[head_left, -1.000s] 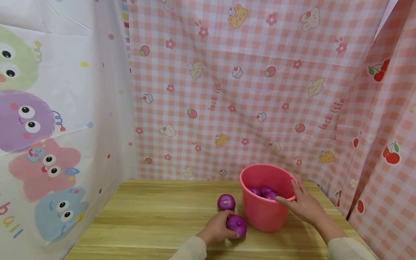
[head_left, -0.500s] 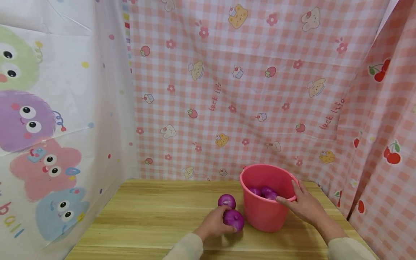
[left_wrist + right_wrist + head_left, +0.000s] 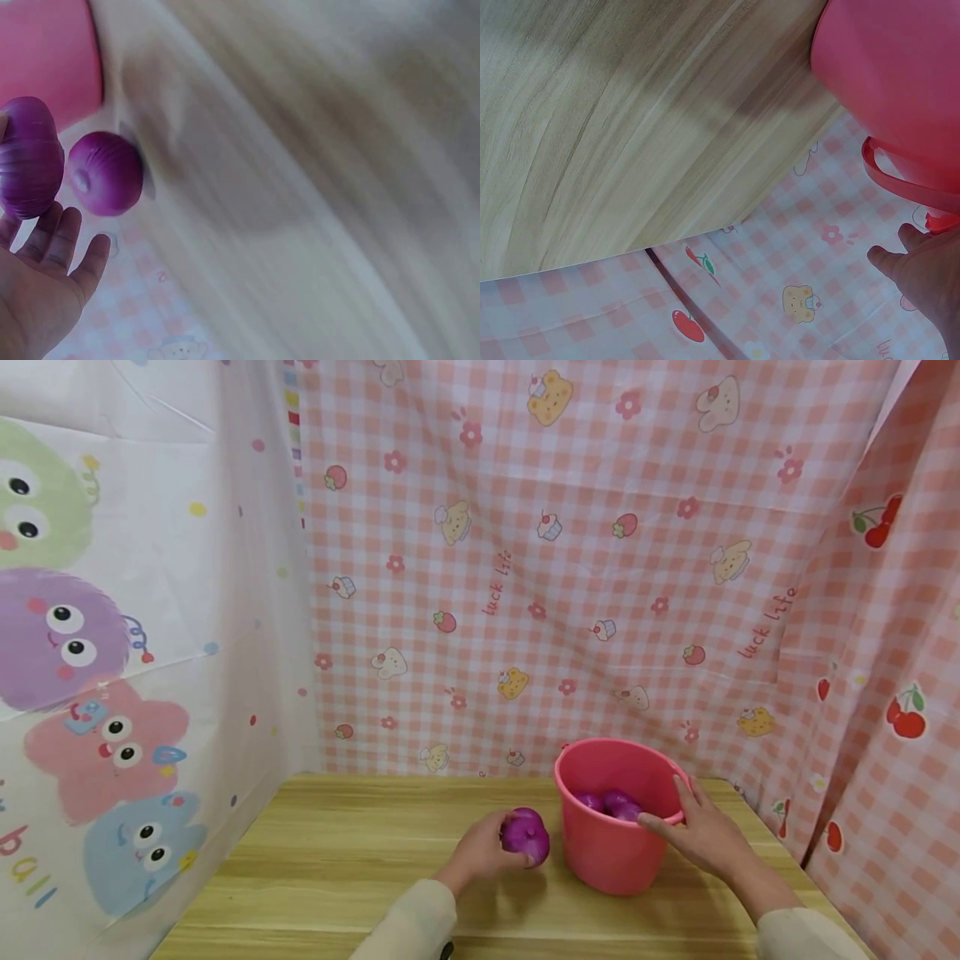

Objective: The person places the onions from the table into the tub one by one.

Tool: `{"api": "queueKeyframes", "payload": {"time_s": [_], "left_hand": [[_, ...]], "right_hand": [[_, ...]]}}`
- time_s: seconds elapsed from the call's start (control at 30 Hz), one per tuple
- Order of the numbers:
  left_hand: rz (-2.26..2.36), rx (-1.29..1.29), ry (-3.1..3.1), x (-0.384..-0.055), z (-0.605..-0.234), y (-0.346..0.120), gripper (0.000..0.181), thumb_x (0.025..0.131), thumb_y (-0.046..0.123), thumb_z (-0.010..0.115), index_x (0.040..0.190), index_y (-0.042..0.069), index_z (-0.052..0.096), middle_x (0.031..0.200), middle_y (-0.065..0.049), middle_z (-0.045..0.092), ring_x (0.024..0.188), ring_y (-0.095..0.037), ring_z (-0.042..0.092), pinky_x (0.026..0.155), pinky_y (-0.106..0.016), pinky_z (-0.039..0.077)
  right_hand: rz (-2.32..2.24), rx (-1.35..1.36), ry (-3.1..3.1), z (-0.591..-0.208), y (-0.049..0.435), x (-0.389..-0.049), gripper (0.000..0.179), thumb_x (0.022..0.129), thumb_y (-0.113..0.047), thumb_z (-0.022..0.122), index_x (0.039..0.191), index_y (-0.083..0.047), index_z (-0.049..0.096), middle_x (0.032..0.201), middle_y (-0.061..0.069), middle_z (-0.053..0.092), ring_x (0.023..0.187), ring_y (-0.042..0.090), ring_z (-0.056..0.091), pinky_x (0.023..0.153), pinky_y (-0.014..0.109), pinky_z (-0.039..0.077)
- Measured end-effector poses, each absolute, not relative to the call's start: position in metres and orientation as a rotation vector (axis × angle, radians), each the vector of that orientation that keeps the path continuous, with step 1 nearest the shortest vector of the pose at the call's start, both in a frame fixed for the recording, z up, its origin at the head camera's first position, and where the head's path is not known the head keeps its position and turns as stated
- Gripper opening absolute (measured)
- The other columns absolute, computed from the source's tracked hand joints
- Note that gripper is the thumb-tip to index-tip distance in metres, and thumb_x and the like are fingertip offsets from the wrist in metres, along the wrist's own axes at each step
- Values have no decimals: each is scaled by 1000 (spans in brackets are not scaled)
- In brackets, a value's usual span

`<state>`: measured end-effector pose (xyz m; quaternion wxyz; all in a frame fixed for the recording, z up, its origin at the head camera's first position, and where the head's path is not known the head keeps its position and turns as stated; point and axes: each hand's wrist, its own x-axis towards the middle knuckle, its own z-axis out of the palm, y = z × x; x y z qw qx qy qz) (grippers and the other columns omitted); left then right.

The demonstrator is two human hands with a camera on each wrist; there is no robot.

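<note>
My left hand (image 3: pixel 480 847) pinches a red onion (image 3: pixel 531 837) between thumb and fingers, above the table and left of the pink bucket (image 3: pixel 611 856). In the left wrist view, this held onion (image 3: pixel 28 159) is seen close by, with a second red onion (image 3: pixel 106 174) on the table beside the bucket. From the head view that second onion is mostly hidden behind the held one. My right hand (image 3: pixel 705 831) rests on the bucket's right rim with thumb and fingers spread. Several red onions (image 3: pixel 618 803) lie inside the bucket.
The wood-grain table (image 3: pixel 337 860) has its back edge against a pink checked cloth (image 3: pixel 420 610). A white cartoon-printed sheet (image 3: pixel 247 568) hangs at the left. In the right wrist view, the bucket's handle (image 3: pixel 904 184) hangs down its side.
My left hand has lifted the onion off the table and carried it back and slightly left, in front of the second onion. The right hand and bucket have stayed put.
</note>
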<state>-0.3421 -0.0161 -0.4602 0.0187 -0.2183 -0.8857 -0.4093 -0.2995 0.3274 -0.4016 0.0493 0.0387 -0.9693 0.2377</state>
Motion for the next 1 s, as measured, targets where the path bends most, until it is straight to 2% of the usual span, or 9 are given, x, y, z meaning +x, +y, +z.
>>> {"api": "queueKeyframes", "payload": {"time_s": [0.17, 0.4, 0.67, 1.0], "left_hand": [[-1311, -649, -2734, -348, -450, -21, 65, 77, 24, 85, 131, 3, 55, 120, -14, 62, 107, -30, 61, 89, -45, 54], [-1369, -598, -2718, -357, -429, -26, 66, 82, 29, 82, 136, 5, 52, 127, -16, 59, 111, -32, 61, 90, -46, 54], [-1366, -617, -2667, -363, -403, -26, 67, 81, 31, 82, 136, 6, 51, 127, -16, 59, 110, -31, 61, 88, -44, 55], [-1391, -597, -2639, -362, -381, -13, 66, 83, 37, 80, 138, 11, 53, 127, -10, 61, 113, -26, 61, 92, -42, 54]], "right_hand": [[715, 131, -2943, -402, 327, -300, 104, 93, -68, 48, 157, 0, 3, 157, 36, 2, 128, 68, 28, 94, 75, 36], [714, 134, -2939, -401, 327, -300, 104, 93, -68, 48, 157, 0, 3, 157, 37, 2, 127, 68, 28, 93, 75, 36], [706, 123, -2953, -400, 327, -300, 105, 92, -69, 48, 157, 1, 3, 157, 37, 1, 128, 68, 29, 93, 75, 37], [718, 131, -2945, -401, 327, -299, 105, 92, -69, 48, 157, 1, 4, 157, 36, 2, 128, 67, 28, 93, 75, 36]]}}
